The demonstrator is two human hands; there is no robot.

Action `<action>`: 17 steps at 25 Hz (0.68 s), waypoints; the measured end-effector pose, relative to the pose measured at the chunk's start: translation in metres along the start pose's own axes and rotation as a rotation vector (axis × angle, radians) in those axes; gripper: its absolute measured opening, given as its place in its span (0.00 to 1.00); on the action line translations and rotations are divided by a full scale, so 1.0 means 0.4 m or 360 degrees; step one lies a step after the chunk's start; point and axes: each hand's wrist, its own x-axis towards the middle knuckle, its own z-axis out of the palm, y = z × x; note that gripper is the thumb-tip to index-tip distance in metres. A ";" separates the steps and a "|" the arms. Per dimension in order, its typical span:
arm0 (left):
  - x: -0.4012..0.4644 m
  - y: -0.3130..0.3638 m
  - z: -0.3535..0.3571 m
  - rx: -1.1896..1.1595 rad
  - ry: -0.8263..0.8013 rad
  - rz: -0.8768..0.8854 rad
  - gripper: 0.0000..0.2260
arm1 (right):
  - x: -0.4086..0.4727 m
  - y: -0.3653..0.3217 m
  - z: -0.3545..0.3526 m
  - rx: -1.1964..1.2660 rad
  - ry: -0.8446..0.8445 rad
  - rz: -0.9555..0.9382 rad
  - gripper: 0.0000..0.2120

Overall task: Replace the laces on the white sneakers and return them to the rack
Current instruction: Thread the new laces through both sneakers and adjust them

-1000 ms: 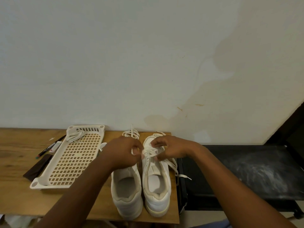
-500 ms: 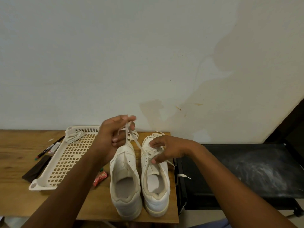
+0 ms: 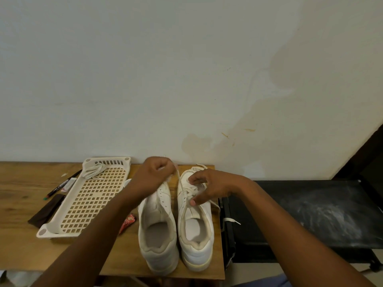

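Wooden worktop (image 3: 24, 241) by wall | my left hand (image 3: 152, 177) fingers pinch lace (image 3: 179, 184), right hand (image 3: 209, 186) fingers curl on right sneaker (image 3: 194, 222) eyelets | left sneaker (image 3: 158, 226) unlaced beside, I judge about half remains, rack return pending

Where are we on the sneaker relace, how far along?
Midway. Both sneakers stand on the table. Left hand pulls a lace up from the right sneaker; right hand steadies its eyelets. Left sneaker looks unlaced. Racking not started.
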 end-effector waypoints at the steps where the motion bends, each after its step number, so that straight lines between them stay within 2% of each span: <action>1: 0.002 0.012 -0.014 -0.0354 0.0044 -0.0037 0.12 | 0.000 -0.001 0.001 0.0007 -0.0003 0.0003 0.43; 3: 0.002 0.023 -0.043 -0.0893 0.0034 -0.0026 0.11 | 0.001 -0.002 0.002 0.0007 -0.0002 0.0011 0.43; 4: 0.000 0.022 -0.052 -0.1028 0.0006 0.0018 0.11 | 0.002 -0.003 0.003 -0.0001 -0.0002 0.0016 0.43; 10: -0.003 -0.001 -0.061 -0.1439 -0.0083 0.0122 0.08 | -0.002 -0.009 0.005 0.0007 -0.0002 0.0029 0.43; 12: -0.002 -0.006 -0.067 -0.1545 -0.0119 0.0112 0.12 | -0.002 -0.008 0.004 0.0002 -0.0007 0.0031 0.43; 14: -0.004 -0.001 -0.067 -0.1253 -0.0052 0.0126 0.17 | -0.004 -0.008 0.003 0.0007 -0.0022 0.0033 0.41; 17: 0.003 -0.028 -0.062 -0.0116 0.0469 0.0115 0.21 | 0.001 -0.004 0.005 0.0184 0.0179 -0.0016 0.28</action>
